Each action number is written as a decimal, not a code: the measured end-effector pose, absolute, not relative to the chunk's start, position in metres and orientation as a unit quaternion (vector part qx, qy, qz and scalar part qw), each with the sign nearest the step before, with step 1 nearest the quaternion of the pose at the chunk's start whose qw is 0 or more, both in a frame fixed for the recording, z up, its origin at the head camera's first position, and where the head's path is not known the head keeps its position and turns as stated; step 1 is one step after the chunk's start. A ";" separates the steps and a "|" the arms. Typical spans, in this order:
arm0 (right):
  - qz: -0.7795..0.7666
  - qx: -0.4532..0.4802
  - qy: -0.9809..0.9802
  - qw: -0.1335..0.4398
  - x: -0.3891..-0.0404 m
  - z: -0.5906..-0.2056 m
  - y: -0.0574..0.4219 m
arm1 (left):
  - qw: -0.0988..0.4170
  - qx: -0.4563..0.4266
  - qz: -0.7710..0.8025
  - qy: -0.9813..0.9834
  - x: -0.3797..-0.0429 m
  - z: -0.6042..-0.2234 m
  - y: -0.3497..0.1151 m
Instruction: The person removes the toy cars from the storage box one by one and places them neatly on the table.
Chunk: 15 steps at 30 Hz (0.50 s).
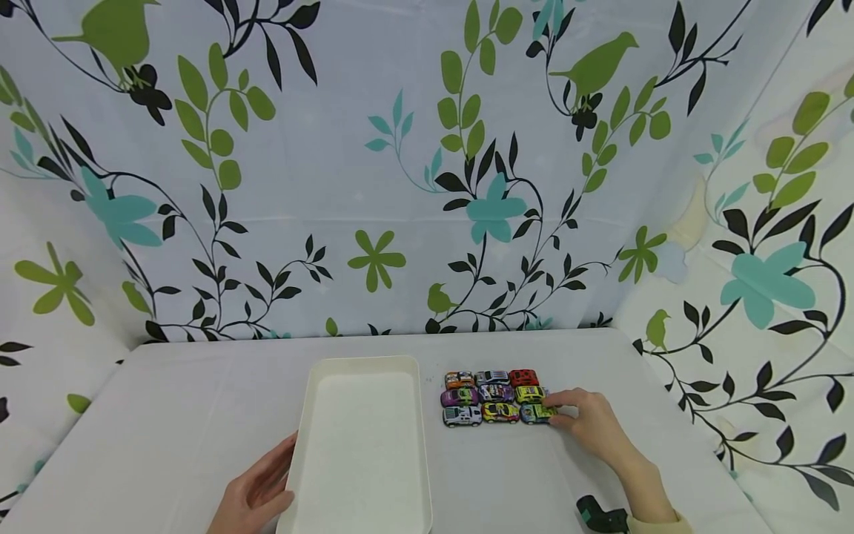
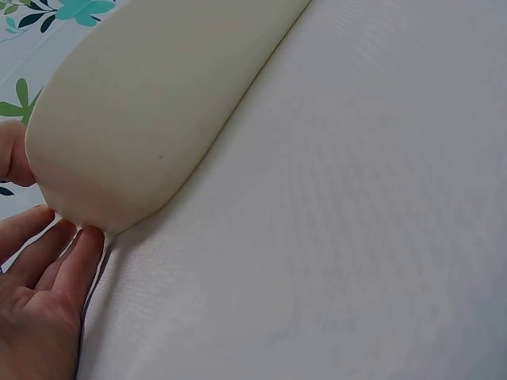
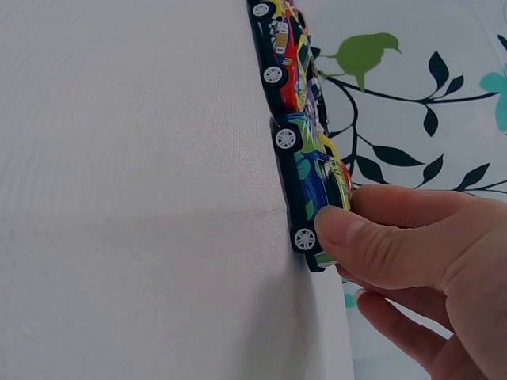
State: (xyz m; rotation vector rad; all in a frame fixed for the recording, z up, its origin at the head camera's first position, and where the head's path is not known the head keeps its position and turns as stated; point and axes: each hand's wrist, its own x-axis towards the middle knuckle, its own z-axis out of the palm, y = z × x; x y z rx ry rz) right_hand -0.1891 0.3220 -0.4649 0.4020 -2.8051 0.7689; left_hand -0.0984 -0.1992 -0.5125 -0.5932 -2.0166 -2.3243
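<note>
A cream rectangular tray (image 1: 363, 445) lies on the white table, its outer wall (image 2: 158, 103) filling the top of the left wrist view. My left hand (image 1: 256, 489) is at the tray's left side, fingertips (image 2: 91, 233) touching its edge and the thumb apart from the fingers. To the right of the tray, several small toy cars stand packed in three rows, among them a red one (image 1: 523, 377) and a purple one (image 1: 460, 397). My right hand (image 1: 590, 423) pinches the green and blue toy car (image 3: 305, 170) at the block's near right corner, between thumb and forefinger.
The white table (image 1: 200, 415) ends at a curtain (image 1: 333, 185) printed with leaves and birds, which also hangs along both sides. A black strap-like device (image 1: 600, 515) is at the right wrist.
</note>
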 end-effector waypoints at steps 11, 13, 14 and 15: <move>0.245 0.151 -0.946 0.147 -0.190 -0.466 0.320 | -0.006 -0.138 -0.733 -0.666 -0.095 -0.510 -0.197; 0.242 0.145 -0.947 0.155 -0.189 -0.463 0.322 | -0.003 -0.158 -0.734 -0.660 -0.096 -0.510 -0.197; 0.241 0.139 -0.947 0.159 -0.188 -0.461 0.323 | -0.002 -0.171 -0.735 -0.656 -0.098 -0.511 -0.196; 0.243 0.133 -0.947 0.162 -0.186 -0.458 0.324 | -0.004 -0.175 -0.736 -0.654 -0.100 -0.512 -0.195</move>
